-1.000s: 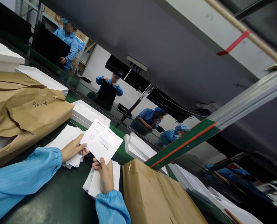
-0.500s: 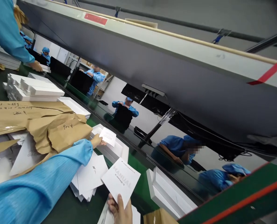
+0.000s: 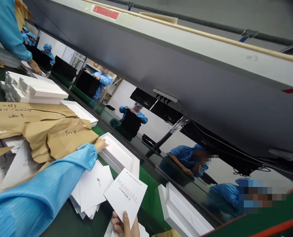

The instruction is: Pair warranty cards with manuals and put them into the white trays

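The leaflet seen earlier in the left hand (image 3: 101,144) no longer showed; that hand was at the white box's (image 3: 135,166) far-left end, fingers slightly curled, its hold unclear. The right hand (image 3: 126,226) still pinched the manual (image 3: 128,190), just nearer than the box.

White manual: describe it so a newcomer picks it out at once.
Find the dark green work surface along the bottom, then the right hand at the lower centre. The white manual is held in that hand, to the picture's right of the loose white papers. Unlike their top sheet, it reads "MANUAL" in large grey letters.
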A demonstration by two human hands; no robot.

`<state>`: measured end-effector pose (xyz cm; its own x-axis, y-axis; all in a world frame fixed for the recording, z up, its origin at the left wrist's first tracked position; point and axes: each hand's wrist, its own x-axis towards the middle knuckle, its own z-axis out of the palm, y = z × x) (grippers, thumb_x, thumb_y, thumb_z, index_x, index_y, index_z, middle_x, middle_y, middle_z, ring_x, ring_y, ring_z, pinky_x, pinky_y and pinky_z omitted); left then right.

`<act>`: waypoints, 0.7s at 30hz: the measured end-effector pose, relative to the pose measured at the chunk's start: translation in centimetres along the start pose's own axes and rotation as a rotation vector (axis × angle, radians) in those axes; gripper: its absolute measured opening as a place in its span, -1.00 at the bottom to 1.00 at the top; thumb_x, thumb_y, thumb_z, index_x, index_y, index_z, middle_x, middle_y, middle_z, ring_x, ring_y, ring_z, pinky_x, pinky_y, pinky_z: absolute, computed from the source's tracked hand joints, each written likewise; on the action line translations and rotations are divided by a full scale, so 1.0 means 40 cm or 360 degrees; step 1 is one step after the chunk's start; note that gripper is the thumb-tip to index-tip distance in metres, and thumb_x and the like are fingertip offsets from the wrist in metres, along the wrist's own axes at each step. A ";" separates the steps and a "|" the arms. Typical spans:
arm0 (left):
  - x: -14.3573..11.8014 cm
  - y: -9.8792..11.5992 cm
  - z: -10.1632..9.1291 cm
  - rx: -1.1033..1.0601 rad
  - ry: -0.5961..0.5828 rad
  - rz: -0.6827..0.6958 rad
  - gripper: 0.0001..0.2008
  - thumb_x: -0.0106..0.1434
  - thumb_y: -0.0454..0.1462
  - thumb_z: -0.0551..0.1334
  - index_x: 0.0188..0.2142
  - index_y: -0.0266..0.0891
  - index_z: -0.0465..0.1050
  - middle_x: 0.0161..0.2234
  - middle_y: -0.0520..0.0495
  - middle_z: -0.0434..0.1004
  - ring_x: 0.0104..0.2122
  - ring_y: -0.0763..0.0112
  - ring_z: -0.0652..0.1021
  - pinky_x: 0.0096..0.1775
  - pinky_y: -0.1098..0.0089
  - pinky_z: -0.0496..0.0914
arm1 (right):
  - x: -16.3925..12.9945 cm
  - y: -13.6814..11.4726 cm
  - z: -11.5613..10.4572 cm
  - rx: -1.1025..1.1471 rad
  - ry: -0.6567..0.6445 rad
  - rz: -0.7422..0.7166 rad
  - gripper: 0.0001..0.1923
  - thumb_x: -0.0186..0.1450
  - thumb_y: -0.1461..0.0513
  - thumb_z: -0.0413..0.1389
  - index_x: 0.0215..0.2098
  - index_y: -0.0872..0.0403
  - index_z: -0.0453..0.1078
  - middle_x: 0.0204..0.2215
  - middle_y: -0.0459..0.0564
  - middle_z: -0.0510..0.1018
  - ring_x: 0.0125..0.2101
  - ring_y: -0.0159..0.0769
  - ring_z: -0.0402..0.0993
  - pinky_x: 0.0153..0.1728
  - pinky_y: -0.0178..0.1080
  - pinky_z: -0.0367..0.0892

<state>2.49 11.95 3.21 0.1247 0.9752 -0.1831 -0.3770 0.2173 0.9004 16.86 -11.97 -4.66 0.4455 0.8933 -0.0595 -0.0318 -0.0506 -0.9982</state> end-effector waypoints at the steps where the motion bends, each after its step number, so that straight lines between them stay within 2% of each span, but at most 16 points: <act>1: -0.011 -0.001 0.001 0.0043 0.0023 0.0027 -0.69 0.16 -0.23 0.01 -0.11 -0.31 0.16 -0.17 -0.12 0.27 -0.27 0.40 0.38 -0.28 0.28 0.32 | -0.003 -0.002 0.004 0.0004 0.0001 -0.0005 -0.54 -0.05 -0.01 0.02 -0.19 -0.30 -0.03 -0.60 -0.07 0.44 -0.59 -0.17 0.37 -0.56 -0.05 0.24; 5: -0.080 -0.001 -0.009 0.0321 0.0011 0.0224 -0.66 0.20 -0.30 -0.13 -0.02 -0.30 -0.02 -0.11 -0.18 0.20 -0.26 0.46 0.39 -0.28 0.39 0.30 | -0.022 -0.018 0.021 0.0053 0.0031 -0.0063 -0.60 -0.03 0.01 0.03 -0.24 -0.22 0.03 -0.61 -0.08 0.44 -0.60 -0.24 0.36 -0.61 -0.15 0.26; 7: -0.136 -0.005 -0.019 0.0520 -0.0110 0.0347 -0.69 0.16 -0.31 -0.08 -0.07 -0.26 0.08 -0.18 -0.12 0.28 -0.28 0.46 0.40 -0.26 0.40 0.28 | -0.032 -0.031 0.030 0.0081 0.0093 -0.0111 -0.59 -0.04 0.02 0.06 -0.25 -0.13 0.05 -0.59 -0.08 0.46 -0.60 -0.27 0.37 -0.60 -0.20 0.29; 9: -0.206 -0.022 -0.029 0.0731 -0.0294 0.0465 -0.79 0.07 -0.31 0.05 -0.25 -0.23 0.28 -0.32 -0.04 0.37 -0.31 0.39 0.41 -0.21 0.34 0.24 | -0.041 -0.045 0.037 0.0116 0.0171 -0.0151 -0.56 -0.05 0.03 0.09 -0.27 -0.05 0.06 -0.58 -0.08 0.47 -0.60 -0.30 0.38 -0.60 -0.26 0.31; 11: -0.282 -0.055 -0.039 0.0920 -0.0428 0.0549 -0.87 -0.06 -0.36 0.16 -0.43 -0.26 0.36 -0.38 -0.05 0.40 -0.26 0.25 0.38 -0.16 0.23 0.17 | -0.049 -0.062 0.037 0.0157 0.0266 -0.0192 -0.57 -0.05 0.04 0.10 -0.28 -0.02 0.07 -0.59 -0.09 0.48 -0.60 -0.34 0.38 -0.61 -0.33 0.31; 12: -0.317 -0.077 -0.043 0.1056 -0.0477 0.0610 -0.84 -0.12 -0.41 0.19 -0.44 -0.30 0.37 -0.35 -0.12 0.39 -0.22 0.17 0.35 -0.15 0.17 0.14 | -0.053 -0.072 0.034 0.0172 0.0315 -0.0216 -0.58 -0.04 0.04 0.10 -0.28 -0.02 0.07 -0.59 -0.10 0.48 -0.60 -0.35 0.38 -0.61 -0.35 0.30; 14: -0.372 -0.123 -0.049 0.1818 -0.0540 0.1019 -0.79 -0.06 -0.38 0.16 -0.36 -0.38 0.35 -0.24 -0.27 0.34 -0.18 0.08 0.30 -0.21 0.12 0.16 | -0.060 -0.099 0.022 0.0182 0.0393 -0.0274 -0.60 -0.01 0.04 0.08 -0.26 -0.04 0.07 -0.58 -0.12 0.48 -0.60 -0.36 0.38 -0.61 -0.38 0.30; 17: -0.406 -0.174 -0.052 0.2255 -0.0478 0.1338 -0.64 0.03 -0.21 0.12 -0.20 -0.41 0.27 -0.12 -0.35 0.24 -0.13 0.09 0.25 -0.24 0.13 0.18 | -0.060 -0.159 0.003 0.0117 0.0369 -0.0276 -0.60 0.01 0.04 0.05 -0.23 -0.01 0.09 -0.56 -0.09 0.48 -0.58 -0.35 0.38 -0.58 -0.36 0.32; 19: -0.404 -0.189 -0.054 0.2321 -0.0435 0.1393 -0.58 0.05 -0.14 0.08 -0.16 -0.40 0.24 -0.09 -0.35 0.21 -0.12 0.11 0.24 -0.24 0.15 0.19 | -0.036 -0.207 0.000 0.0027 0.0327 -0.0261 -0.60 0.01 0.05 0.05 -0.24 0.03 0.12 -0.55 -0.08 0.46 -0.58 -0.35 0.38 -0.55 -0.34 0.33; 21: -0.398 -0.192 -0.056 0.2340 -0.0417 0.1385 -0.54 0.05 -0.10 0.08 -0.14 -0.40 0.22 -0.06 -0.35 0.19 -0.11 0.11 0.23 -0.24 0.16 0.19 | 0.018 -0.251 0.006 -0.0071 0.0356 -0.0323 -0.64 0.00 0.09 0.07 -0.27 0.04 0.14 -0.54 -0.12 0.44 -0.61 -0.41 0.35 -0.56 -0.38 0.32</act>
<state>1.34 -5.13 -1.66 0.5457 0.7109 0.4437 0.6584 -0.6912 0.2978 17.28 -10.72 5.33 0.6247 0.7670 0.1465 0.1154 0.0948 -0.9888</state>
